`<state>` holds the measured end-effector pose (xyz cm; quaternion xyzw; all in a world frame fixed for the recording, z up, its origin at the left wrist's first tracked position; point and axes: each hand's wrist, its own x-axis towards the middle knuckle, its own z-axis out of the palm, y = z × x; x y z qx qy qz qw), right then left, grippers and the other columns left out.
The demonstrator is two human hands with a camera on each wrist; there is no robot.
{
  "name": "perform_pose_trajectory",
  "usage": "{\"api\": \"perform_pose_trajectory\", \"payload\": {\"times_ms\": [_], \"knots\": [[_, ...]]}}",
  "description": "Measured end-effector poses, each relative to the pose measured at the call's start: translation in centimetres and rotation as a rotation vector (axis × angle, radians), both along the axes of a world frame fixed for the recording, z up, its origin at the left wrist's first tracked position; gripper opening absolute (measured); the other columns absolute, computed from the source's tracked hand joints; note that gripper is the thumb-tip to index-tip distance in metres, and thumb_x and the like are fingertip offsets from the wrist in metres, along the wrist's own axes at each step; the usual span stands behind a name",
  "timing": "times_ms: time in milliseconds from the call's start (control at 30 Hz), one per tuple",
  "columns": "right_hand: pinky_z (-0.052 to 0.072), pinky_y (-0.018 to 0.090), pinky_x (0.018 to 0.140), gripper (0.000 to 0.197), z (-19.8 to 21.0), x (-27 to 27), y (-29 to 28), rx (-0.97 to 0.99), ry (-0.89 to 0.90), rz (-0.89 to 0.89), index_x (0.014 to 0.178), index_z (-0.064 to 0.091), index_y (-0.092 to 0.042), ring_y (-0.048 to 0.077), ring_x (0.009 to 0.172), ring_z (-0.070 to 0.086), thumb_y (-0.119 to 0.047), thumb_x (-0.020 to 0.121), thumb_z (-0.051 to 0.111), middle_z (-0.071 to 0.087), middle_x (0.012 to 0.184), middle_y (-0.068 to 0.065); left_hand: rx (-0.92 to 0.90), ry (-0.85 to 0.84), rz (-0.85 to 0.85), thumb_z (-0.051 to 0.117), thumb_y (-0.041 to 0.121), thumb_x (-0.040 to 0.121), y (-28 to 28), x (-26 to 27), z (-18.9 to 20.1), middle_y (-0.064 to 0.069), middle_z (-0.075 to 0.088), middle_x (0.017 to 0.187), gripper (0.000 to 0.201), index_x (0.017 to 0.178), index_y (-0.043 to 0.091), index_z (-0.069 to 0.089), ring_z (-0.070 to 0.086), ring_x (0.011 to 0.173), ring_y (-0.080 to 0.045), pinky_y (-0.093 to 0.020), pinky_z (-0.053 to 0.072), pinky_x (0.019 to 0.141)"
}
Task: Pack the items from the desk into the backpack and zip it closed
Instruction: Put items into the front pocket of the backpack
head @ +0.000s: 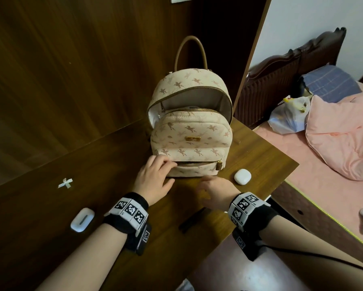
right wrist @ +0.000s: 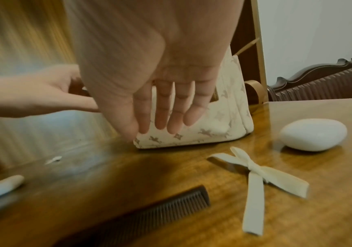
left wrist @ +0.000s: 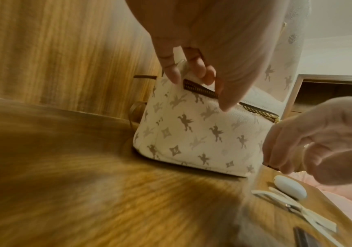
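A cream backpack point(head: 190, 133) with a horse print stands upright on the wooden desk point(head: 121, 156). Its main compartment gapes open and the front pocket zip point(left wrist: 257, 112) is undone. My left hand point(head: 169, 171) pinches the pocket's fabric at the left end of that zip, thumb in front, fingers curled above point(left wrist: 200, 88). My right hand point(head: 207, 187) hovers just before the pack's base, fingers straight and holding nothing point(right wrist: 162, 117). On the desk lie a white oval case point(head: 242, 176), a long white case point(head: 82, 219), a dark comb point(head: 192, 220), a cream ribbon bow point(right wrist: 253, 170) and a small white bow point(head: 65, 183).
Wood-panelled walls close in the desk on the left and behind the backpack. The desk's right edge point(head: 281, 185) drops off beside a bed point(head: 323, 185) with a pink quilt, a plastic bag and a game controller. Floor shows below the desk's front edge.
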<state>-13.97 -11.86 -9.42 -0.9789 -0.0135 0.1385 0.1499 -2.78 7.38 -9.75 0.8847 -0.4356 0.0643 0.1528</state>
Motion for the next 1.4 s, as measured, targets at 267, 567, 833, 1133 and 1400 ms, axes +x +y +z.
{"api": "perform_pose_trajectory", "payload": {"times_ms": [267,567,833,1133,1400], "knots": [[0.041,0.031,0.098,0.042,-3.3,-1.2,0.1,-0.121,0.227,0.086,0.127,0.054,-0.030,0.019,0.123,0.044,-0.032,0.086,0.062,0.045,0.135,-0.002,0.180,0.277,0.112,0.054,0.041,0.089,4.1,-2.1,-2.9,0.007,0.026,0.149,0.052,0.138,0.029,0.041,0.022,0.139,-0.015,-0.037,0.035,0.107],[0.044,0.025,0.082,0.030,-4.6,-1.4,0.4,-0.102,0.140,0.058,0.114,0.059,-0.028,0.017,0.113,0.047,-0.029,0.085,0.064,0.046,0.124,-0.004,0.562,0.529,0.273,0.042,0.057,0.091,7.2,-2.8,-6.6,0.010,-0.012,0.157,0.070,0.149,0.039,0.009,-0.011,0.145,-0.016,-0.057,0.006,0.115],[0.045,0.024,0.087,0.020,-4.1,-0.9,0.5,0.031,-0.001,-0.018,0.107,0.062,-0.023,0.016,0.106,0.053,-0.019,0.089,0.053,0.058,0.112,-0.003,0.571,0.567,0.274,0.041,0.055,0.092,7.3,-2.5,-6.4,0.011,-0.010,0.158,0.065,0.148,0.041,0.011,-0.009,0.145,-0.015,-0.057,0.010,0.114],[0.050,0.030,0.079,0.017,-1.6,0.3,1.4,0.153,-0.276,-0.091,0.103,0.063,-0.022,0.018,0.093,0.059,-0.020,0.087,0.057,0.064,0.101,-0.002,0.074,0.549,0.189,0.044,0.037,0.097,4.3,-3.4,-1.1,0.008,0.051,0.131,0.037,0.132,0.027,0.050,0.051,0.112,-0.007,-0.025,0.044,0.091],[0.047,0.023,0.073,0.015,-0.3,0.8,0.5,0.217,-0.433,-0.087,0.099,0.064,-0.016,0.018,0.090,0.062,-0.017,0.083,0.062,0.065,0.097,-0.001,-0.194,0.259,0.115,0.050,0.022,0.096,2.2,-3.3,0.6,0.002,0.062,0.104,0.023,0.106,0.012,0.068,0.058,0.094,-0.012,-0.021,0.043,0.079]]}}
